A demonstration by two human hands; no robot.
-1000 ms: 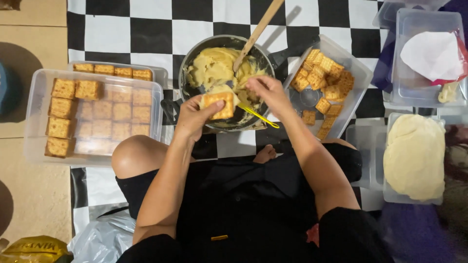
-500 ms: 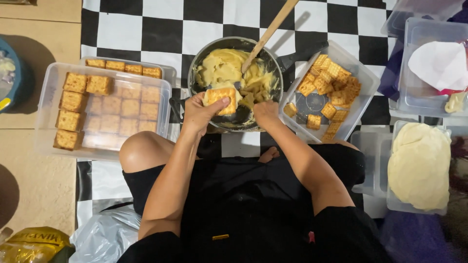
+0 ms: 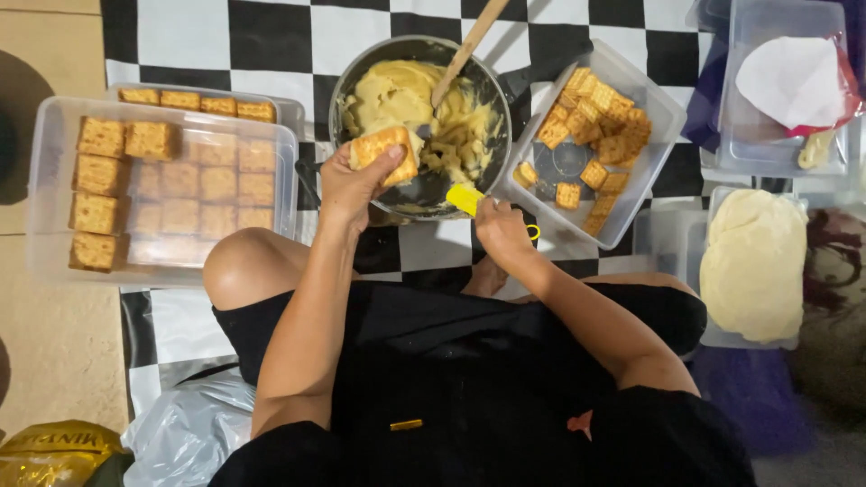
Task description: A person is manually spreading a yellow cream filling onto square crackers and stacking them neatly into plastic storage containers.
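My left hand [image 3: 350, 185] holds a square cracker sandwich [image 3: 385, 153] over the near rim of a dark round pan [image 3: 501, 108]. The pan holds pale yellow cream [image 3: 397, 95], and a wooden spoon [image 3: 469, 50] leans in it. My right hand [image 3: 501, 230] grips a small yellow spatula [image 3: 465, 198] at the pan's near edge, its blade just under the rim. I sit on the floor with my knees apart behind the pan.
A clear tray [image 3: 45, 180] on the left holds rows of filled crackers [image 3: 99, 176], stacked on another tray. A clear tub [image 3: 667, 117] of plain crackers [image 3: 595, 117] stands right of the pan. Further right are a tub of pale dough [image 3: 753, 266] and a lidded box [image 3: 794, 81].
My right hand has pulled back from over the pan to its near edge with the spatula. My left hand has kept the cracker sandwich at the pan's rim.
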